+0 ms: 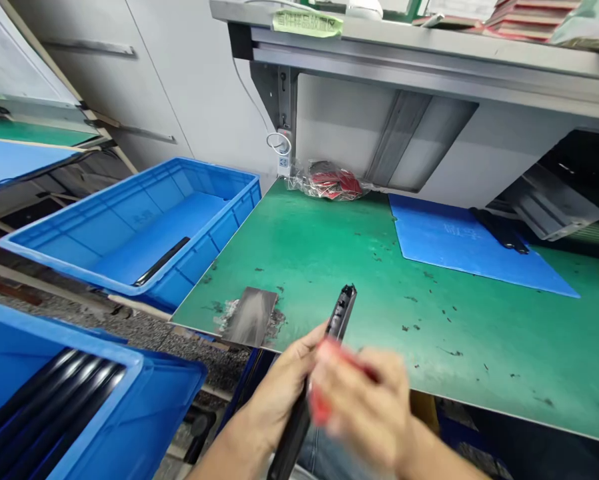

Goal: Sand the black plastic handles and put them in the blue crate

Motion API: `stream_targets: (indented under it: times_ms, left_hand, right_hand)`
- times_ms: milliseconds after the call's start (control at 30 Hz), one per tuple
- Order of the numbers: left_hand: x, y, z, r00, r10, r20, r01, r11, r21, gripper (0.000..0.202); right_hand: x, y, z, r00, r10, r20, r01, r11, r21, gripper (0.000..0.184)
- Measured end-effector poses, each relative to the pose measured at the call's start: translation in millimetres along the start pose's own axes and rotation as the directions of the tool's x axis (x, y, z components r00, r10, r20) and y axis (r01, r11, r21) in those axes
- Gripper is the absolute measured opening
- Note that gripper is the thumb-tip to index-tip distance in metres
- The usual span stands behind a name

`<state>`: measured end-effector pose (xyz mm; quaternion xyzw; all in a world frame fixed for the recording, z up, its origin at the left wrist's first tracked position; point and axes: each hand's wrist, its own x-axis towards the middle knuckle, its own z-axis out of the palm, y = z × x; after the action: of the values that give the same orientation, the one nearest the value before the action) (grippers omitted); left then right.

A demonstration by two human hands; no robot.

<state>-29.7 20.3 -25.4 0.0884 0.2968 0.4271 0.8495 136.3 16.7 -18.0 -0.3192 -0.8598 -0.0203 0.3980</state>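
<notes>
My left hand (279,383) is closed around a long black plastic bar (343,310). The bar tilts up and away from me, with small notches and tabs along its far end. Smeared by motion, my right hand (374,410) grips a red pad-like piece (320,407) against the bar, close by the left fingers. The blur hides the exact kind of the red piece. To the left of my hands, a grey scuffed plate (253,317) lies at the table's front edge with pale dust and dark bits around it.
The green tabletop (304,240) carries scattered black scraps. Toward the back lie a clear bag of red pieces (334,183) and a blue sheet (459,243) with black gloves (499,230). One blue bin (219,217) holds one black bar; a nearer bin (144,400) holds several.
</notes>
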Motion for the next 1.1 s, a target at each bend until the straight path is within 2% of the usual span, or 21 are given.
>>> stream_targets:
  times_ms: [67,100,167,200,233,267,300,367,400,433,467,533,567,600,667,767,833,967,1100]
  left_hand:
    - [-8,3,-8.2,0.999,-0.016,0.043,0.012,0.994,0.106,0.043]
    - [-13,6,-12.7,0.993,-0.046,0.105,0.026,0.982,0.186,0.041]
    - [-24,13,-21.1,0.948,-0.133,0.287,0.021,0.932,0.363,0.042]
    - [-29,17,-24.1,0.911,-0.169,0.376,-0.003,0.909,0.417,0.045]
    - [-33,21,-25.8,0.882,-0.17,0.44,-0.035,0.907,0.419,0.046]
    - [-35,26,-25.9,0.875,-0.121,0.469,-0.067,0.929,0.365,0.045]
    - [-36,30,-24.1,0.886,-0.038,0.463,-0.096,0.96,0.263,0.045]
    - [-34,41,-15.1,0.909,0.105,0.404,-0.121,0.993,0.013,0.058]
    - [-32,47,-8.7,0.915,0.162,0.369,-0.133,0.986,-0.104,0.066]
    - [-29,53,-1.5,0.919,0.219,0.328,-0.155,0.965,-0.211,0.071]
    - [-25,61,5.6,0.922,0.277,0.27,-0.191,0.933,-0.305,0.07]
    - [-16,74,17.9,0.923,0.378,0.08,-0.305,0.839,-0.45,0.049]
    - [-10,79,22.5,0.916,0.402,-0.024,-0.359,0.791,-0.496,0.038]
    - [-5,83,25.9,0.91,0.404,-0.096,-0.39,0.753,-0.53,0.03]
    - [5,86,30.3,0.917,0.37,-0.148,-0.383,0.718,-0.581,0.021]
    - [14,81,35.6,0.928,0.321,-0.188,-0.366,0.699,-0.615,0.022]
    - [17,78,39.7,0.924,0.298,-0.238,-0.381,0.693,-0.612,0.026]
    - [19,75,46.3,0.911,0.296,-0.286,-0.412,0.674,-0.614,0.029]
    - [18,74,49.9,0.906,0.313,-0.285,-0.423,0.668,-0.613,0.028]
  right_hand:
    - [16,19,-6,0.975,-0.215,-0.049,0.207,0.969,-0.138,0.031]
    - [23,32,-10,0.985,-0.158,-0.063,0.145,0.974,-0.172,0.034]
    - [28,57,-15,0.997,0.073,-0.034,-0.079,0.968,-0.238,0.03]
    - [26,67,-17,0.975,0.21,0.069,-0.186,0.95,-0.252,0.029]
    - [22,72,-17,0.939,0.296,0.173,-0.254,0.939,-0.23,0.029]
    - [15,72,-17,0.901,0.363,0.237,-0.327,0.928,-0.179,0.03]
    - [8,67,-15,0.872,0.412,0.264,-0.403,0.911,-0.091,0.032]
    - [-7,47,-9,0.838,0.516,0.18,-0.542,0.824,0.166,0.035]
    - [-12,34,-4,0.796,0.593,0.119,-0.596,0.736,0.32,0.036]
    - [-15,19,1,0.729,0.68,0.077,-0.623,0.613,0.486,0.038]
    - [-16,5,6,0.641,0.764,0.073,-0.613,0.452,0.649,0.041]
    - [-13,-21,18,0.457,0.873,0.173,-0.468,0.07,0.881,0.049]
    - [-8,-32,24,0.391,0.885,0.252,-0.362,-0.104,0.926,0.052]
    - [-3,-41,30,0.354,0.877,0.325,-0.262,-0.241,0.935,0.054]
    - [6,-55,39,0.344,0.834,0.431,-0.142,-0.407,0.902,0.054]
    - [15,-63,44,0.354,0.789,0.502,-0.084,-0.508,0.857,0.059]
    - [17,-62,43,0.346,0.776,0.528,-0.091,-0.532,0.842,0.063]
    - [14,-54,41,0.346,0.758,0.553,-0.139,-0.541,0.829,0.053]
    - [12,-57,39,0.377,0.779,0.501,-0.149,-0.483,0.863,0.051]
